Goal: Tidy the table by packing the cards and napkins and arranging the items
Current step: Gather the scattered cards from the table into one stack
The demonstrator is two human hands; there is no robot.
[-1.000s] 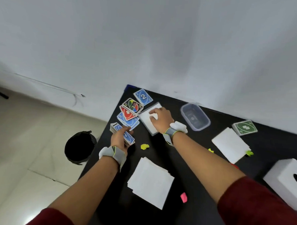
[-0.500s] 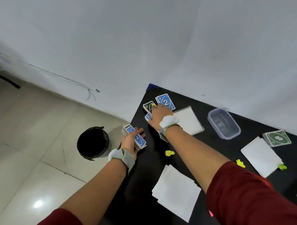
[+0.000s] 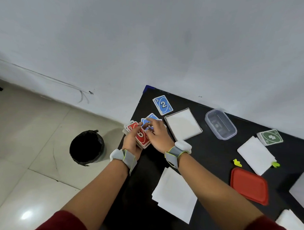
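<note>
My left hand point(image 3: 131, 142) grips a stack of cards point(image 3: 141, 137) with a red 6 on top, at the black table's point(image 3: 216, 158) left edge. My right hand point(image 3: 158, 134) hovers over that stack, fingertips on blue cards point(image 3: 151, 119) lying just behind it; I cannot tell whether it grips them. A blue 2 card pile point(image 3: 163, 105) lies near the far corner. A green card pile point(image 3: 270, 137) sits at the right. White napkin stacks lie at the back point(image 3: 183, 124), in front point(image 3: 175, 196) and at the right point(image 3: 255, 155).
A clear plastic container point(image 3: 220, 124) stands at the back, its red lid point(image 3: 249, 185) nearer at right. Small yellow-green scraps point(image 3: 237, 162) lie by the right napkins. A white tissue box point(image 3: 303, 190) is at the right edge. A black bin point(image 3: 87, 147) stands on the floor left of the table.
My right hand drew back from the spread cards toward the stack in my left hand. A red 6 now tops that stack where a blue card showed. The camera shifted, revealing the red lid.
</note>
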